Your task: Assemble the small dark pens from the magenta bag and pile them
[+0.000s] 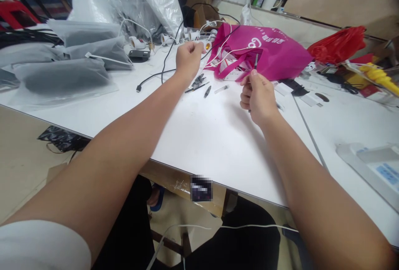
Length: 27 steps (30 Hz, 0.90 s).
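Observation:
My right hand is closed around a slim dark pen-like rod, held upright over the table. Its upper end sticks out above the thumb, and a short piece shows below the fingers. My left hand is raised with its fingers pinched together; whatever they hold is hidden. On the white table between the hands lie a small heap of dark pen parts, a thin black rod, a black pointed piece and a clear tube.
Behind my right hand lies a pink bag with boxes in its mouth. Black cable crosses the table near my left forearm. Frosted pouches are stacked at left. White lamp-holder-like pieces stand at the back; a red bag lies at right.

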Available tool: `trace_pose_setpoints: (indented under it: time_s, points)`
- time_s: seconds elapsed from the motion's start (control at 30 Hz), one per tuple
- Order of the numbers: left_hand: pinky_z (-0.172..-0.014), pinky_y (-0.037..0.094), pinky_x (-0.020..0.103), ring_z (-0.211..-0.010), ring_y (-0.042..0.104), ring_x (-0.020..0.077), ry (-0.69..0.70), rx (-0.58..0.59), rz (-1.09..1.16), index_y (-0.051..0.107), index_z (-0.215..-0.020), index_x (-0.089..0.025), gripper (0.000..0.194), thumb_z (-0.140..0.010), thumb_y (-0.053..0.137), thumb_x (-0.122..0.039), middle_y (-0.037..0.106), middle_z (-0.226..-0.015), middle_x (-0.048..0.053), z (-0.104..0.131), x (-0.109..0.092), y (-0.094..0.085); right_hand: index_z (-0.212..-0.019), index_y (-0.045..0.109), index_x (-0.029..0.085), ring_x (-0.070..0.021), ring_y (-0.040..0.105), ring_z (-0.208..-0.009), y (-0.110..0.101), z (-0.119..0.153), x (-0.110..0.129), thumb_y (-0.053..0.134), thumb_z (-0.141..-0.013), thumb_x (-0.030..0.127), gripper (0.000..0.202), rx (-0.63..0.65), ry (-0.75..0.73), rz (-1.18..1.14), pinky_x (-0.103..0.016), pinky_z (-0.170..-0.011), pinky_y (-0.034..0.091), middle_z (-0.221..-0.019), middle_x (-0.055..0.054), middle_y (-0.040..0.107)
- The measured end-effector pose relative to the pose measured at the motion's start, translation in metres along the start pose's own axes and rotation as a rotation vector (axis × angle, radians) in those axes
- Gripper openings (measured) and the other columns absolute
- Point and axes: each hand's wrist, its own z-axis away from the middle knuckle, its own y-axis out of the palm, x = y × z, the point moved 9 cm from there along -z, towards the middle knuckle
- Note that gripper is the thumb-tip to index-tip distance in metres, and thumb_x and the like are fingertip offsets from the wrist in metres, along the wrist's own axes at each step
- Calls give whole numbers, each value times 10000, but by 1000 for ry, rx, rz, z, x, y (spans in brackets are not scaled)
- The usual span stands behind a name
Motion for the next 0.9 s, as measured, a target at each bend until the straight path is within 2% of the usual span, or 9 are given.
trace_pose_setpoints:
  time_s: [0.07,0.17,0.23,0.33,0.43,0.6,0.7,0.8,0.9]
  points:
    - [-1164,470,441,-1184,618,258,124,-52,-202,555,-728,-289,398,-1110,637,-367,714,-893,49,3,-8,-3,-859,426,302,-106,56,-457,-3,-1,0,717,-1033,904,691,-18,-21,-22,-329,-473,43,-595,101,131]
    - [-1063,539,500,-1137,727,360,163,158,-694,685,-724,-256,277,-895,870,-373,773,-954,100,12,-6,21,-839,455,300,-110,103,-477,-7,-1,1,769,-983,919,709,-70,-49,-37,-314,-472,92,-609,93,167]
    - [-1100,564,507,-1232,754,414,129,296,-940,833,-886,-245,157,-809,917,-353,829,-1091,136,21,-1,34,-827,466,301,-113,121,-485,-8,-1,0,788,-952,939,726,-94,-52,-35,-312,-473,119,-614,90,177]
    - [-1142,584,497,-1296,755,430,105,360,-1087,909,-1116,-228,358,-770,926,-320,845,-1200,146,30,-1,42,-814,468,301,-113,130,-489,-8,-1,-1,802,-913,978,762,-98,-49,-39,-313,-475,128,-617,84,185]
    - [-1114,614,469,-1247,771,406,113,369,-1136,902,-1184,-231,420,-770,924,-296,846,-1135,122,33,-3,47,-810,478,300,-110,136,-486,-8,-2,-2,821,-897,981,768,-89,-41,-46,-311,-469,135,-617,80,199]
    - [-1043,627,444,-1210,808,409,43,347,-1098,878,-1194,-195,347,-849,858,-223,830,-1088,153,34,-4,42,-835,472,305,-121,132,-482,-8,-1,-4,766,-1009,891,678,-132,10,-19,-306,-457,124,-592,84,231]
    - [-1033,602,442,-1186,808,390,86,231,-978,811,-1015,-193,77,-954,764,-194,816,-1084,168,30,-15,35,-828,480,289,-102,120,-487,-5,1,-5,772,-1037,840,658,-140,41,-56,-287,-473,110,-597,94,222]
    - [-1048,581,408,-1137,787,317,145,86,-679,635,-790,-236,286,-1069,693,-200,772,-957,117,24,-25,33,-847,478,290,-105,124,-486,3,2,-9,762,-1040,843,651,-73,92,-82,-295,-468,116,-617,94,222]
    - [-956,590,340,-947,758,225,78,64,-205,588,-763,-245,380,-1130,685,-222,688,-792,40,20,-15,45,-872,492,292,-119,126,-498,7,4,-12,697,-1068,833,611,-15,141,-112,-315,-469,122,-635,84,256]
